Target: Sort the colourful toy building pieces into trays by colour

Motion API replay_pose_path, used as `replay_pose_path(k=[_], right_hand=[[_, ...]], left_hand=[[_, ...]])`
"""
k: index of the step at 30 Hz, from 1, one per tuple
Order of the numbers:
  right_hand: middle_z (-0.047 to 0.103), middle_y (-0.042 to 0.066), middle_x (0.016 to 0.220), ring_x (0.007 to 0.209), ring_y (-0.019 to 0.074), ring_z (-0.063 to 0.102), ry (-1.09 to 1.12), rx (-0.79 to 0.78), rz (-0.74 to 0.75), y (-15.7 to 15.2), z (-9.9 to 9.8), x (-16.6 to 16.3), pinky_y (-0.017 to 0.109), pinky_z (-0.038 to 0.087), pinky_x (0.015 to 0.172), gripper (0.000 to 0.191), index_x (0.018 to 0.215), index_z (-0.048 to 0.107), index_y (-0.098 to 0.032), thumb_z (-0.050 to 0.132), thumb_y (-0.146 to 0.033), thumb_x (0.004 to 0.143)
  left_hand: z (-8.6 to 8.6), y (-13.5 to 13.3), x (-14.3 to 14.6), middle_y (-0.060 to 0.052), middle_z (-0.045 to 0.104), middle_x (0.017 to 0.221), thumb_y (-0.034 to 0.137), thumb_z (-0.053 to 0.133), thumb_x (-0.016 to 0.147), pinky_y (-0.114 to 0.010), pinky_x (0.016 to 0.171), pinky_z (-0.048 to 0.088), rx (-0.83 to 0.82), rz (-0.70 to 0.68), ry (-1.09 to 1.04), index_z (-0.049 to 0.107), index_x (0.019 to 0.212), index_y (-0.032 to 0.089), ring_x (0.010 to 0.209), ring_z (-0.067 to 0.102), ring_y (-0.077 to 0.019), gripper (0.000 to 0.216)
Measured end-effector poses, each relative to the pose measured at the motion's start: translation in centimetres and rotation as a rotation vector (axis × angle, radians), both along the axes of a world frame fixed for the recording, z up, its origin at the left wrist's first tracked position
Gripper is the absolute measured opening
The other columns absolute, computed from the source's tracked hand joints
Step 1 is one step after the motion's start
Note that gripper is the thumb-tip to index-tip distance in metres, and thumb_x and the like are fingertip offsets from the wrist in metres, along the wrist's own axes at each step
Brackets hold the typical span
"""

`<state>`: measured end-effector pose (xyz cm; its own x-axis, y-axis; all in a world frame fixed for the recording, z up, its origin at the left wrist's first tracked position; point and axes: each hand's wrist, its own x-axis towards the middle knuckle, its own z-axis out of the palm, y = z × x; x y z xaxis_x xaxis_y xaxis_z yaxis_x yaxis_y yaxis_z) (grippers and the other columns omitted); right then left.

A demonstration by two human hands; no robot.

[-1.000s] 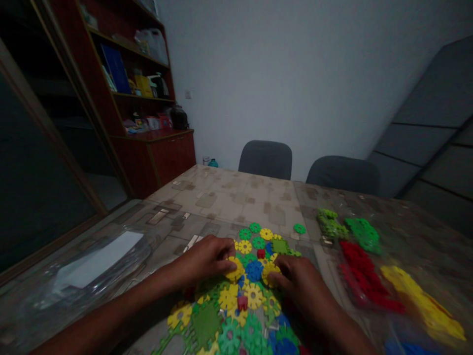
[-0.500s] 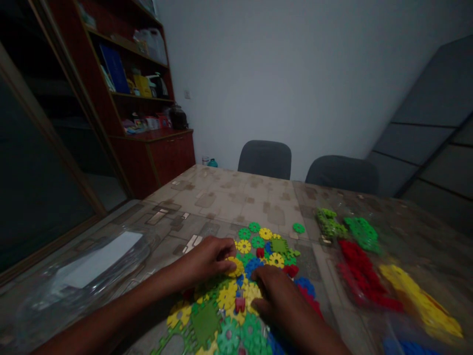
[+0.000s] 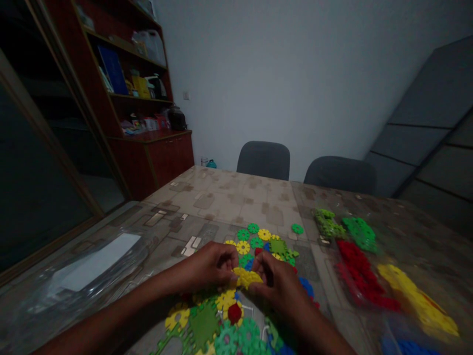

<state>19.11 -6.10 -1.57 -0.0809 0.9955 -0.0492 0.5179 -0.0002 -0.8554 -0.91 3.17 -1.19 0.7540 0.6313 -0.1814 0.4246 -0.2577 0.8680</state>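
Observation:
My left hand [image 3: 214, 264] pinches a yellow notched plastic disc [image 3: 247, 277] from its left side. On the other side my right hand [image 3: 279, 281] has its fingers closed on the same yellow cluster, which looks like more than one disc pressed together; the exact joint is blurred. Below and around the hands lies a spread of loose pieces: green discs [image 3: 248, 335], a square green plate [image 3: 204, 325], a red piece [image 3: 234, 312] and blue ones partly hidden by my right hand. Beyond the fingers are more yellow discs [image 3: 243, 247] and green discs.
Clear bags of sorted pieces lie to the right: light green [image 3: 328, 224], green [image 3: 360, 233], red [image 3: 364, 276], yellow [image 3: 417, 298] and blue [image 3: 406, 346]. A flattened clear bag with white paper [image 3: 99, 261] lies at left. Two grey chairs [image 3: 263, 160] stand behind the table.
My right hand has come up from the pile and met my left at the yellow disc. A red piece and a yellow disc below are now more exposed.

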Motion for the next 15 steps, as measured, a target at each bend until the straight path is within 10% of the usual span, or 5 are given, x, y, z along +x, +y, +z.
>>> replay_pose_path(k=[5,15], right_hand=[[0.053,-0.006,0.077,0.07,0.0133,0.049,-0.005,0.101,-0.018,-0.1,0.1,-0.2,0.023,0.033,0.062,0.024,0.089,0.062,-0.02,0.066,-0.005,0.07],[0.073,0.004,0.105,0.098,0.0216,0.064,-0.215,0.245,0.003,-2.2,4.1,1.5,0.034,0.045,0.087,0.023,0.104,0.071,-0.024,0.066,-0.012,0.085]], left_hand=[[-0.5,-0.5,0.2,0.004,0.063,0.064,0.032,0.07,0.07,-0.021,0.053,0.04,-0.233,-0.01,-0.095,0.054,0.083,0.02,0.059,0.061,-0.0148,0.023],[0.8,-0.2,-0.2,-0.001,0.066,0.08,0.036,0.066,0.084,-0.026,0.064,0.041,-0.026,-0.158,-0.133,0.066,0.095,0.019,0.07,0.056,-0.0154,0.02]])
